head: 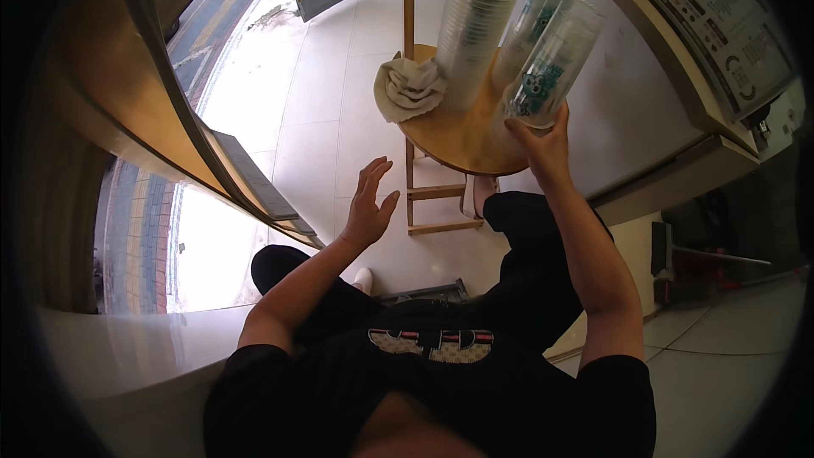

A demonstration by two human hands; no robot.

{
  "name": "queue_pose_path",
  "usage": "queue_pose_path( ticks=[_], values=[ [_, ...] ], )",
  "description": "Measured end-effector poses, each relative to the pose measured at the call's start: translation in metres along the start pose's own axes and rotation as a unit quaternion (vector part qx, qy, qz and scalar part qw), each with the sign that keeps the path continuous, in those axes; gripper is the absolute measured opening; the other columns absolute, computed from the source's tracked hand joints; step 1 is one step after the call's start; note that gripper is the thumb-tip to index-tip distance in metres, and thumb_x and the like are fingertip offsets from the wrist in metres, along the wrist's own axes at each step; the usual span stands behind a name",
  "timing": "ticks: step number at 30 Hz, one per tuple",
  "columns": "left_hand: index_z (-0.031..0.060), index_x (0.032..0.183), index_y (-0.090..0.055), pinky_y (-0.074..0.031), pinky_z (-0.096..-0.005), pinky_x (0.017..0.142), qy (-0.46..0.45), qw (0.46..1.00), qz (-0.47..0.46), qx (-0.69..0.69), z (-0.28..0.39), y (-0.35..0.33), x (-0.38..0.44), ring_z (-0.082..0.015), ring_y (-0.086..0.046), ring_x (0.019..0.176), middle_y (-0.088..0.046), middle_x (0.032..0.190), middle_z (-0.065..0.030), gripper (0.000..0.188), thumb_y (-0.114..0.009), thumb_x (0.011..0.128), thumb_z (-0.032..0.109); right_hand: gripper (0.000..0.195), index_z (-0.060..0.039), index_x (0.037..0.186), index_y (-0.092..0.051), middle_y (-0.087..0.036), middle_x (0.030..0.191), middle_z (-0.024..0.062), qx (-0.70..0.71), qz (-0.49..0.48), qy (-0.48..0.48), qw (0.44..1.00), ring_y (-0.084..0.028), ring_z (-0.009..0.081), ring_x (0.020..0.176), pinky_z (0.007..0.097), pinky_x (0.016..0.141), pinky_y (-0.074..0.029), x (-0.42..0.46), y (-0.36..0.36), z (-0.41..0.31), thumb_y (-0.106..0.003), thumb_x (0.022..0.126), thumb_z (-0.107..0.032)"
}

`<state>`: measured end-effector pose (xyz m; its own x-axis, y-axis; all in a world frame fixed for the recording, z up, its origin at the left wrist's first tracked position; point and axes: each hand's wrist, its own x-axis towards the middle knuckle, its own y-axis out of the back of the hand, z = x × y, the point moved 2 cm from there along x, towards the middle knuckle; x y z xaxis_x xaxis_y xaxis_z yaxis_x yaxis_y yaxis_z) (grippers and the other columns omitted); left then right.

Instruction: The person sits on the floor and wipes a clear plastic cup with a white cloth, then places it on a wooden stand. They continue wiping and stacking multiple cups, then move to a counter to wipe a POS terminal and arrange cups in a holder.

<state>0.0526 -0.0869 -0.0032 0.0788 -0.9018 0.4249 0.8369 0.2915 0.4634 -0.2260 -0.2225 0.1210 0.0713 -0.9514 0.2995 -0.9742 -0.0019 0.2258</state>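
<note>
My right hand (545,146) has its thumb and fingers around the lower end of a clear plastic cup stack (540,83) with a teal cartoon print. This stack leans to the right at the right side of a round wooden stool top (464,140). Behind it rises another printed cup stack (531,25). A taller cup stack (470,32) stands left of these, its top cut off by the picture's edge. Beside its base lies a crumpled whitish cloth (410,89). My left hand (372,203) hovers in the air left of the stool, fingers apart, holding nothing.
Wooden stool rungs (439,192) show below the top. A white counter front (636,83) curves along the right, with a printed menu board (718,25) on it. At left stands a wood-coloured panel (172,114). A dark tray-like object (426,292) sits on the floor by my feet.
</note>
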Motion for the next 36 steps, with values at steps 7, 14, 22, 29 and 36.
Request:
queue_pose_path(
  ticks=[7,14,22,29,36],
  values=[
    [0.006,0.138,-0.048,-0.039,-0.0424,0.11,0.105,0.994,-0.023,-0.016,-0.054,-0.038,-0.06,-0.0362,-0.044,0.134,-0.045,0.143,-0.0186,0.053,-0.066,0.087,0.006,0.1,-0.0081,0.149,-0.026,-0.044,0.139,0.0133,-0.057,-0.009,0.033,0.998,-0.05,0.0301,0.128,0.0414,0.109,-0.043,0.018,0.006,0.053,-0.087,0.071,-0.024],
    [0.0049,0.138,-0.048,-0.043,-0.0409,0.107,0.098,0.994,-0.006,-0.054,-0.038,-0.033,-0.053,-0.0334,-0.049,0.129,-0.049,0.139,-0.0171,0.052,-0.065,0.089,0.004,0.098,-0.0063,0.148,-0.024,-0.05,0.135,0.016,-0.05,-0.017,0.006,0.999,-0.052,0.0295,0.128,0.0407,0.107,-0.045,0.018,0.006,0.043,-0.087,0.074,-0.021],
    [0.0054,0.14,-0.047,-0.041,-0.042,0.109,0.009,0.996,0.079,-0.041,0.019,0.004,0.018,-0.0309,-0.048,0.131,-0.049,0.142,-0.0161,0.051,-0.063,0.092,0.006,0.107,-0.0062,0.154,-0.015,-0.041,0.145,0.0196,-0.019,-0.024,0.063,0.998,-0.045,0.0309,0.135,0.0419,0.11,-0.042,0.019,0.009,0.046,-0.087,0.077,-0.025],
    [0.0057,0.141,-0.047,-0.034,-0.0449,0.112,-0.085,0.99,0.092,0.072,0.042,0.01,0.1,-0.0353,-0.043,0.136,-0.044,0.147,-0.0186,0.052,-0.064,0.093,0.019,0.081,-0.0043,0.153,-0.025,-0.047,0.14,0.0201,-0.023,0.158,0.016,0.987,-0.047,0.0292,0.131,0.0404,0.108,-0.039,-0.038,0.053,0.011,-0.073,0.091,-0.027],
    [0.0052,0.131,-0.054,-0.038,-0.0469,0.107,-0.023,0.98,-0.004,0.2,0.01,-0.013,0.153,-0.0341,-0.047,0.129,-0.05,0.136,-0.0158,0.045,-0.06,0.092,0.025,0.039,-0.0021,0.129,-0.057,-0.066,0.117,0.0123,-0.1,0.092,0.033,0.99,-0.064,0.0222,0.108,0.0338,0.095,-0.049,-0.135,0.045,0.001,-0.067,0.093,-0.009]
  ],
)
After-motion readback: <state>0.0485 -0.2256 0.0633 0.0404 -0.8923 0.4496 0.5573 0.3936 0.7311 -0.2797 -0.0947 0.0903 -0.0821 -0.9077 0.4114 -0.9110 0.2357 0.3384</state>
